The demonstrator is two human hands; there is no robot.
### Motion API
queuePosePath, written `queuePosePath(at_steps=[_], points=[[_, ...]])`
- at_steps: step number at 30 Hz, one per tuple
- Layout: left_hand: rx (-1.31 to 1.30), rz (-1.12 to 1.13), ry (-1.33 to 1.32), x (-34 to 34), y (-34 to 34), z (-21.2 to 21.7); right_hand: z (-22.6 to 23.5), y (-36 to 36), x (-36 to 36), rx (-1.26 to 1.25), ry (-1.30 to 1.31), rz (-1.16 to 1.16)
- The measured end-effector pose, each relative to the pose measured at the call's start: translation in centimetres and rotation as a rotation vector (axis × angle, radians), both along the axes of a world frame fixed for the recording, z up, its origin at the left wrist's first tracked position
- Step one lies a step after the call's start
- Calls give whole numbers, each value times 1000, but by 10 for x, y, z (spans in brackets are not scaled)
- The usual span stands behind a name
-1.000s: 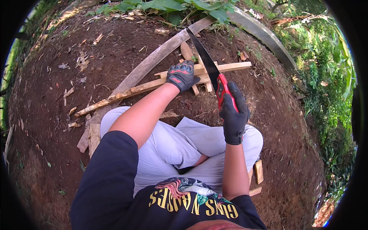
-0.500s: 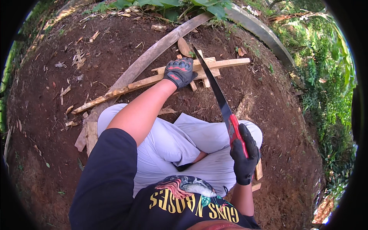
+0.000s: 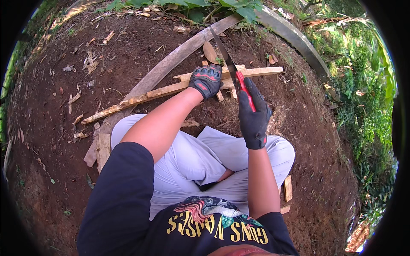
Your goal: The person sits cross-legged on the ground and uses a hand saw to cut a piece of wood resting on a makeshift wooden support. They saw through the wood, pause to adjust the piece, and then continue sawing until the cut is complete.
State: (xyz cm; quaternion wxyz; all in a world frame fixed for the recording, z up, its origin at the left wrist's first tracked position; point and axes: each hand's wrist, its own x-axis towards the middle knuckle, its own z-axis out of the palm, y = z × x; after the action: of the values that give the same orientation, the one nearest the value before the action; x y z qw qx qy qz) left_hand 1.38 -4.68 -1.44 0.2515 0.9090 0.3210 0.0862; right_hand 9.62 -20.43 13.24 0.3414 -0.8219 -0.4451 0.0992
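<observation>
My right hand (image 3: 253,112), in a black glove, is closed round the red handle of a hand saw (image 3: 224,50). Its dark blade points away from me and slants to the left, passing over a long wooden strip (image 3: 149,94). That strip lies across shorter wood pieces (image 3: 232,93) on the soil. My left hand (image 3: 206,81), in a black glove with red marks, is wrapped over the strip just left of the blade. Its fingertips are partly hidden. Whether the saw teeth touch the wood, I cannot tell.
A weathered plank (image 3: 171,62) lies on the dirt beyond the strip. A dry brown leaf (image 3: 210,52) is just past my left hand. Wood offcuts (image 3: 288,188) lie beside my right knee, and another board (image 3: 103,151) is by my left knee. Green plants grow at the far side and right.
My right hand has carried the saw forward and to the left, from beside my right knee to the wooden strip. My left hand stays on the strip.
</observation>
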Motion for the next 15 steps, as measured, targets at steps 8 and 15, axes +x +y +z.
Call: queuePosePath(at_steps=[8, 15], points=[[-166, 11, 79, 2, 8, 10, -12, -56, -7, 58, 92, -44], [-149, -5, 120, 0, 7, 15, 98, -174, -52, -218, 267, -212]])
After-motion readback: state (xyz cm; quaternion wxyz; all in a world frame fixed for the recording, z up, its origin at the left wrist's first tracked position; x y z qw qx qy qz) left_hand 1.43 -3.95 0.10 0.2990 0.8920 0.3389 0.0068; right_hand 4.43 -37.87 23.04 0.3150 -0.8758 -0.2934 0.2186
